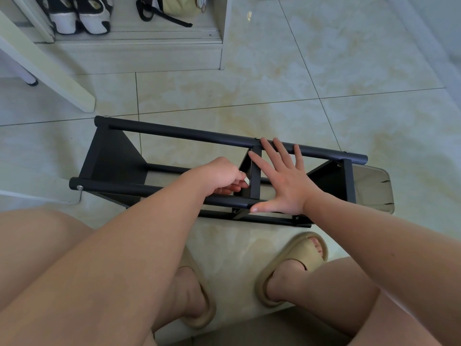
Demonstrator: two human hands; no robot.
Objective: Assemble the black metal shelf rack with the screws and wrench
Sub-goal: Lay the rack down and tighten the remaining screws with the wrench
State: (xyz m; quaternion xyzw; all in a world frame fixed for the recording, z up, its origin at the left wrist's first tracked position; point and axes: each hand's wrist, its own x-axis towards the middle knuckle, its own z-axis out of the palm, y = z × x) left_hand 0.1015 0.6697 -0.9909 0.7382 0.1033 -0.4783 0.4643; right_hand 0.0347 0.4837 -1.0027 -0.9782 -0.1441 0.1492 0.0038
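We see the black rack (174, 132) lying on the tiled floor (324, 71) just in front of the person's feet, and we judge it mostly built. Both long tubes, the end panels and the middle crosspiece (255, 171) already hang together as one frame.

The right hand (284, 181) lies flat across the frame with its fingers spread, pressing on the far tube and the crosspiece to steady them. The left hand (222, 176) is curled beside the crosspiece, pinching a small pale piece (246, 180). It may be the wrench or a screw; we cannot tell.

Screw heads (256, 138) sit on the far tube, while one screw (79, 188) at the near tube's left end stands proud, so tightening seems to be left.
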